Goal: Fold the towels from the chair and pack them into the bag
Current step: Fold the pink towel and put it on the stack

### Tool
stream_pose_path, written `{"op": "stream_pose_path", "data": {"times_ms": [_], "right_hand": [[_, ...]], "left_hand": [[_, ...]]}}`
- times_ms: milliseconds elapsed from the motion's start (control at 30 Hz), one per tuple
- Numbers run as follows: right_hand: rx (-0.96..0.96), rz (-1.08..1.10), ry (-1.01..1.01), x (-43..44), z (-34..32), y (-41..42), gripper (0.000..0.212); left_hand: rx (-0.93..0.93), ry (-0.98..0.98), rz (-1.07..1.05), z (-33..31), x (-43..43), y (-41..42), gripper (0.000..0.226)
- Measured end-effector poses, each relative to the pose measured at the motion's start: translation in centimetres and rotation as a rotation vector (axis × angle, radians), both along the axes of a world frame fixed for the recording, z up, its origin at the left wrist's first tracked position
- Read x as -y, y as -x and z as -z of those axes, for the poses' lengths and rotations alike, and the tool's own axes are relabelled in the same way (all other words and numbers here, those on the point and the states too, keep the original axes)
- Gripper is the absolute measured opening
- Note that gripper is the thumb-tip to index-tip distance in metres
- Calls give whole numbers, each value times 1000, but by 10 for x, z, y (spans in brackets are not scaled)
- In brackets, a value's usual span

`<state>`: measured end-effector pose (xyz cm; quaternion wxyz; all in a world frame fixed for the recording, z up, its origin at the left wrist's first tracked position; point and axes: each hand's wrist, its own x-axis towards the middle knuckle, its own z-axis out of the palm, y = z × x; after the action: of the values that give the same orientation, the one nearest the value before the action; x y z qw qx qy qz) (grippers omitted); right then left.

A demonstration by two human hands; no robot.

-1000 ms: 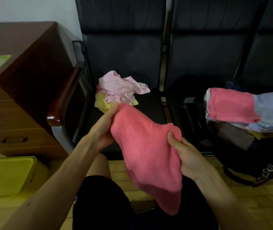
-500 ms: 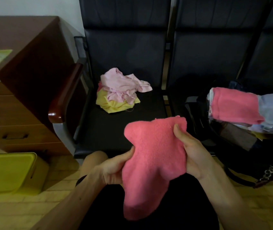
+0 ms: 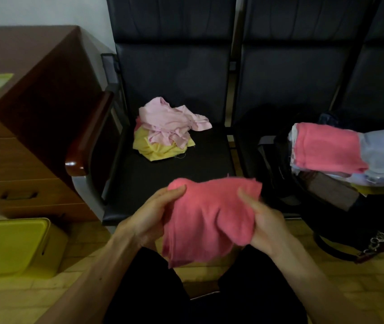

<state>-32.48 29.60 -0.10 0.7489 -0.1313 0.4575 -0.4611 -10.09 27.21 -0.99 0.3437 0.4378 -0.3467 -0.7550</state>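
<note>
L hand [image 3: 150, 215] + R hand [image 3: 264, 220] on coral towel [image 3: 209, 213]

Coral-pink towel [image 3: 209, 213] bunched mid-air, pale pink and yellow towels [image 3: 165, 132] crumpled on chair [image 3: 139, 183], bag [image 3: 279, 174] (folded stack inside)

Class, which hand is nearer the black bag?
Right. The right hand grips the pink towel on the side toward the bag; the left hand grips its opposite side, farther off.
</note>
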Motion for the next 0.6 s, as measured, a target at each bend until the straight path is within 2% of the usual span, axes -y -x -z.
{"op": "stream_pose_path", "data": {"times_ms": [67,167,300,433,500,600], "right_hand": [[-107,-36,-4,-9,5,-6,33],[-218,-52,24,-4,5,1,20],[-349,-168,106,11,4,8,66],[-425,-235,124,5,5,5,88],[-477,-176,180,7,-1,6,90],[-708,-191,433,18,-21,9,61]], "left_hand": [[145,106,-20,-8,3,-2,28],[265,255,-92,-8,6,-5,37],[282,336,-190,-9,8,-6,32],[308,387,-273,-13,11,-7,36],[334,395,-293,-13,14,-10,35],[377,395,-303,-15,19,-16,31]]}}
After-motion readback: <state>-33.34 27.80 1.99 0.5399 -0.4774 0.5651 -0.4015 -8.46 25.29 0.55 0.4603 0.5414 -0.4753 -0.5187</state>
